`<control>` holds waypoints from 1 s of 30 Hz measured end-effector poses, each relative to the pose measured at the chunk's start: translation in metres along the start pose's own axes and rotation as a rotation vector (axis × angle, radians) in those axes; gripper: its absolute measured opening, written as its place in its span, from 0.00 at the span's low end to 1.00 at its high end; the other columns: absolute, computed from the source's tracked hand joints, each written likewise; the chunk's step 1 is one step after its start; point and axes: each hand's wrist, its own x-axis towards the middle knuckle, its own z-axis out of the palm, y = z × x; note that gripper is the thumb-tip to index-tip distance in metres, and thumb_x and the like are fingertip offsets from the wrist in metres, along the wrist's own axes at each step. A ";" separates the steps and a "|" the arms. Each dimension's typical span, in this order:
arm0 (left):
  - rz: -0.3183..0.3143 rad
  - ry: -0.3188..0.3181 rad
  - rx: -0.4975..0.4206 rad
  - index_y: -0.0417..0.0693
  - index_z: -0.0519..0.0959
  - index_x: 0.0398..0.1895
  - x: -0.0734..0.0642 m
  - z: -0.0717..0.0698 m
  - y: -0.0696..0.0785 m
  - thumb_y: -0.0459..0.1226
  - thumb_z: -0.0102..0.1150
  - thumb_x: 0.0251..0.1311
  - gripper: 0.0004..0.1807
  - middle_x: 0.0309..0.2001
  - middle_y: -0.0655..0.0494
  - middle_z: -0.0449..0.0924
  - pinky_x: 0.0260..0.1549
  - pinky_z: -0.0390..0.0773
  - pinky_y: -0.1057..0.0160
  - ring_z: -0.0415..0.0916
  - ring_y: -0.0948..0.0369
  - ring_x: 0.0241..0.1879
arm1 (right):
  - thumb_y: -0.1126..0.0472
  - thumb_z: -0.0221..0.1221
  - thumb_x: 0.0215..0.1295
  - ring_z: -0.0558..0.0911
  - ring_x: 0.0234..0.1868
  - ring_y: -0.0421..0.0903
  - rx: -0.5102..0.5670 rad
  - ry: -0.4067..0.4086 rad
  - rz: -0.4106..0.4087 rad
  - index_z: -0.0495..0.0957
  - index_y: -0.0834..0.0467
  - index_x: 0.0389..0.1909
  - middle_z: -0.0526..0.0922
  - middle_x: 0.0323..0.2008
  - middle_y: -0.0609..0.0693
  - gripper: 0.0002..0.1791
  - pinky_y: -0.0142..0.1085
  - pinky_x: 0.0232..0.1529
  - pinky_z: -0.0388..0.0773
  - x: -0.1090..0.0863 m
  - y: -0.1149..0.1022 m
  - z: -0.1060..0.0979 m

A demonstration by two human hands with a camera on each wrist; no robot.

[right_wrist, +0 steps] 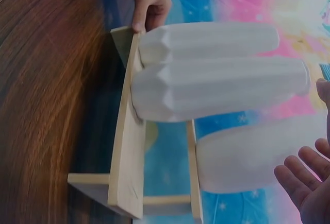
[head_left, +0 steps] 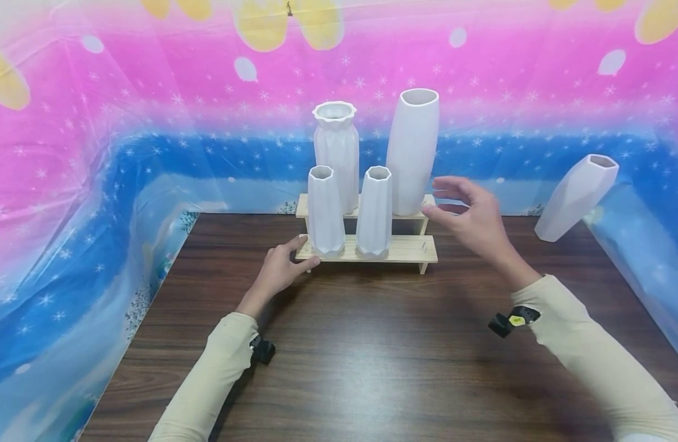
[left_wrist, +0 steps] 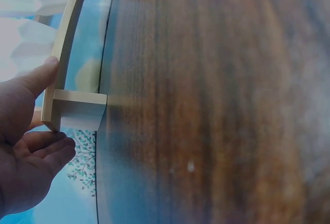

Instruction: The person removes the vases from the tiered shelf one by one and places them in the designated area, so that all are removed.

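A two-step wooden stand [head_left: 412,247] carries white vases on both levels. My left hand [head_left: 278,268] grips the left end of its lower step, thumb on the front edge and fingers around the end. Two slim faceted vases, a left one [head_left: 325,215] and a right one [head_left: 374,215], stand upright on that step. Behind them, the upper step bears a ruffled-rim vase [head_left: 337,150] and a taller smooth vase [head_left: 413,153]. My right hand [head_left: 474,218] is beside the tall vase's lower right side, fingers spread and gently bent, holding nothing.
Another white vase [head_left: 578,197] stands tilted in view near the table's right back edge. The dark wood table [head_left: 361,356] stretches in front of the stand. A pink and blue printed cloth [head_left: 206,123] hangs behind and along both sides.
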 end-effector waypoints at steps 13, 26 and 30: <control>-0.003 0.005 -0.003 0.45 0.68 0.75 -0.001 -0.001 0.001 0.53 0.68 0.64 0.41 0.75 0.42 0.64 0.38 0.72 0.54 0.55 0.60 0.17 | 0.55 0.76 0.58 0.82 0.59 0.53 0.074 -0.086 0.018 0.79 0.58 0.63 0.83 0.59 0.57 0.32 0.43 0.55 0.81 0.007 0.001 0.029; -0.003 0.006 0.002 0.44 0.68 0.75 0.000 0.000 0.001 0.53 0.68 0.64 0.41 0.75 0.42 0.63 0.42 0.72 0.53 0.59 0.57 0.21 | 0.55 0.76 0.57 0.83 0.58 0.56 0.091 -0.132 0.030 0.78 0.58 0.63 0.82 0.60 0.58 0.33 0.47 0.55 0.81 0.013 0.009 0.055; -0.007 0.003 0.004 0.45 0.68 0.75 0.000 -0.001 0.001 0.53 0.68 0.64 0.41 0.76 0.42 0.63 0.41 0.72 0.53 0.62 0.56 0.22 | 0.51 0.76 0.57 0.84 0.56 0.55 0.069 -0.136 0.028 0.78 0.57 0.64 0.82 0.60 0.56 0.35 0.46 0.53 0.82 0.014 0.011 0.062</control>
